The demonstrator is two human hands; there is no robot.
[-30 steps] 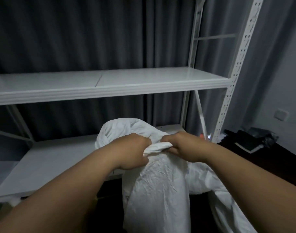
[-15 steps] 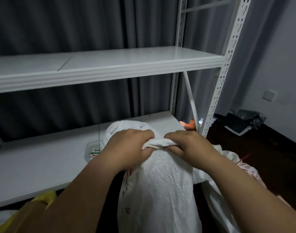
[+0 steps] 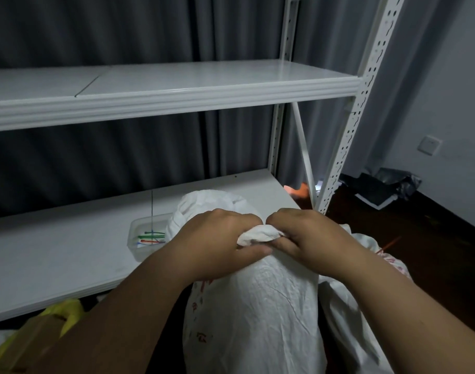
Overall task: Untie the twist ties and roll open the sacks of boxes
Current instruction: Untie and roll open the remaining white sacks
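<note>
White sack [image 3: 258, 314] stood upright off front edge of lower shelf [image 3: 55, 255]. Bunched sack neck [image 3: 259, 234] laid crosswise, gripped at left end by left hand [image 3: 217, 241], at right end by right hand [image 3: 309, 238]; both equally near. No twist tie seen on neck. Red print on sack unreadable. Coloured ties held in clear tub [image 3: 147, 236] near shelf front edge.

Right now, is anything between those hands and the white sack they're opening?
Nothing visible: the left hand and right hand both grip the bunched rim of the white sack directly.
</note>
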